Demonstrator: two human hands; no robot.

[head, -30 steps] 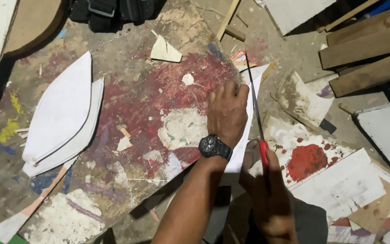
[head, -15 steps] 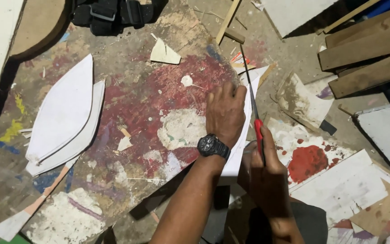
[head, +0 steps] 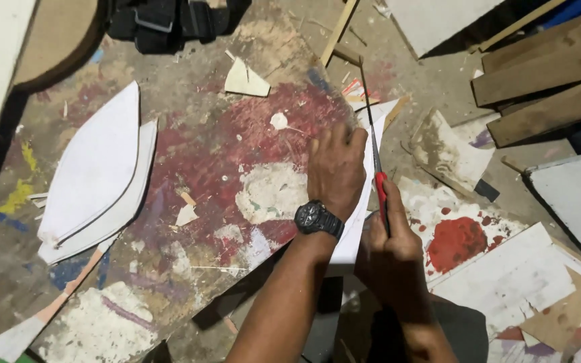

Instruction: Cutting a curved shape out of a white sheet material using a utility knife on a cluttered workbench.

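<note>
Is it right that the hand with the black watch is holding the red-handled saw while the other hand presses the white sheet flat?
Not quite, the hands are swapped. In the head view, the left hand, the one with the black watch, presses the white sheet flat on the paint-stained board. The right hand grips the red-handled saw.

A craft workshop: paint-stained board (head: 189, 161), wooden planks (head: 539, 74), scattered offcuts (head: 247, 79).
</note>
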